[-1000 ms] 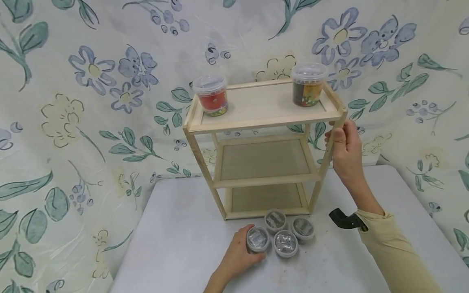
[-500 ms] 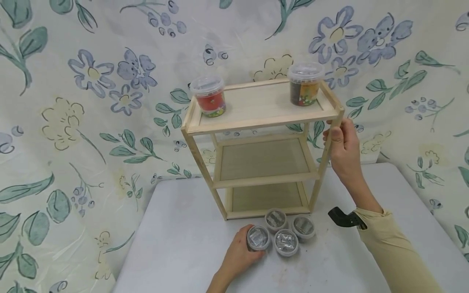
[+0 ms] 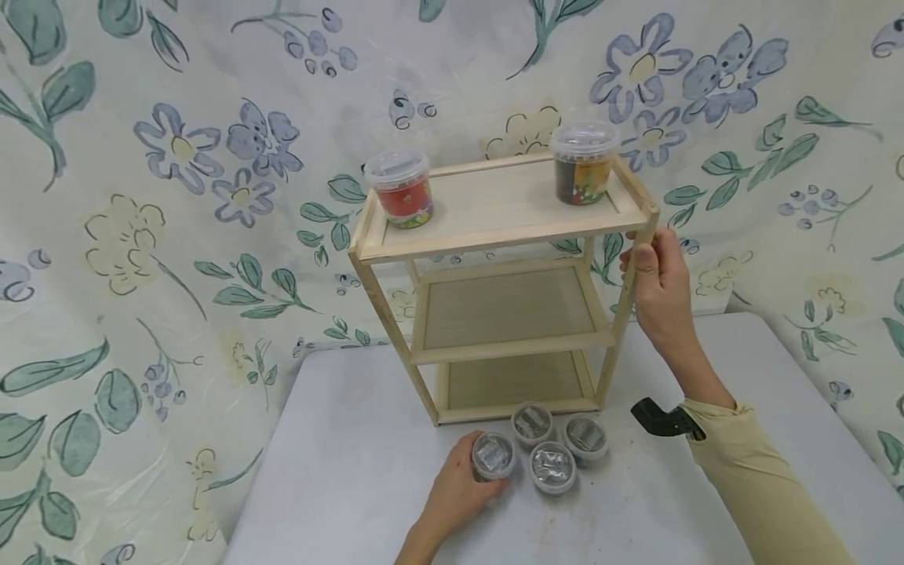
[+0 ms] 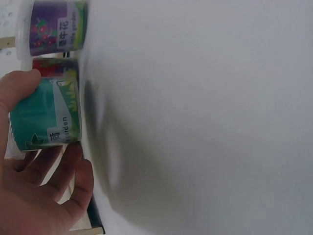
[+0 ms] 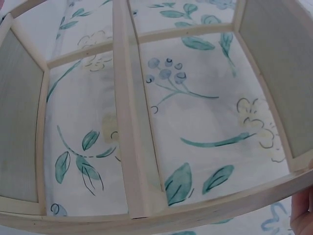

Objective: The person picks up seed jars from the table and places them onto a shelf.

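Observation:
My left hand [image 3: 455, 490] grips a small round tub with a clear lid [image 3: 493, 455], thumb on one side and fingers on the other. In the left wrist view this tub shows a teal label [image 4: 36, 115] with "garden" lettering, and it leans slightly. Three similar tubs stand close to its right, among them a purple-labelled tub [image 4: 57, 27]. My right hand [image 3: 664, 290] holds the front right post of a three-tier wooden shelf [image 3: 494, 200], fingers wrapped behind it and thumb in front. In the right wrist view the shelf's frame [image 5: 129, 122] fills the picture.
On the top tier stand a red-labelled tub [image 3: 404, 200] at the left and a black-and-orange tub [image 3: 581, 179] at the right. The middle tier [image 3: 508, 306] is bare. A white table [image 3: 339, 439] carries everything, with a flower-patterned sheet [image 3: 176, 235] behind it.
The tub in my left hand has shifted a little left, widening its gap from the other tubs, and tilts slightly. My right hand keeps its hold on the shelf post.

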`<state>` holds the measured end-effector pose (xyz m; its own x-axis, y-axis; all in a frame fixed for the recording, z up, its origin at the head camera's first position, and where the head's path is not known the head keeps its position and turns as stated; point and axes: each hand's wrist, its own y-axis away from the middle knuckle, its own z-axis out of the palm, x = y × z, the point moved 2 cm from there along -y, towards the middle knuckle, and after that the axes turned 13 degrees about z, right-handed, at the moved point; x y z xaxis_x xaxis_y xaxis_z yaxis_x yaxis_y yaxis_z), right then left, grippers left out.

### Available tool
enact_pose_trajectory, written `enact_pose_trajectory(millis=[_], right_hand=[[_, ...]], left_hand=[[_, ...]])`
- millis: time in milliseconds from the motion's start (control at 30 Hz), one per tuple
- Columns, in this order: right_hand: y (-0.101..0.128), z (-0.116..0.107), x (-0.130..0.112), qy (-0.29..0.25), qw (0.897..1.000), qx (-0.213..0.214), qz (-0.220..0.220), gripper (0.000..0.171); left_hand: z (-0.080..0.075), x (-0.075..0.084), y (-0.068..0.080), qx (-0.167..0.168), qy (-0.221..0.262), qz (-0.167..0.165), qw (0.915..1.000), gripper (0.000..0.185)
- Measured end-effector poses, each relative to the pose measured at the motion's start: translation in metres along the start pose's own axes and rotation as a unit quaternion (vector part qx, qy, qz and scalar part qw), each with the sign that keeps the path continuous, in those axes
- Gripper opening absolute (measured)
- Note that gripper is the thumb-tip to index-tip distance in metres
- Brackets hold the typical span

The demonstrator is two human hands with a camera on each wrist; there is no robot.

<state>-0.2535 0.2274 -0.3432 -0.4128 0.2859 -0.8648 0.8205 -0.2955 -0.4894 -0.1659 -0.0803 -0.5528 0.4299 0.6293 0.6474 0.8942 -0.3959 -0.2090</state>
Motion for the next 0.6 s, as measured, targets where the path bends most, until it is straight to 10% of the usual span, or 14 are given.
enact_pose_trajectory(millis=[600], right_hand=[[-0.001,0.0,0.001,0.004,1.0,0.003,0.011,0.046]], left_hand=[[-0.03,0.013,-0.013,0.023,-0.002,0.011,0.9997,0.08]])
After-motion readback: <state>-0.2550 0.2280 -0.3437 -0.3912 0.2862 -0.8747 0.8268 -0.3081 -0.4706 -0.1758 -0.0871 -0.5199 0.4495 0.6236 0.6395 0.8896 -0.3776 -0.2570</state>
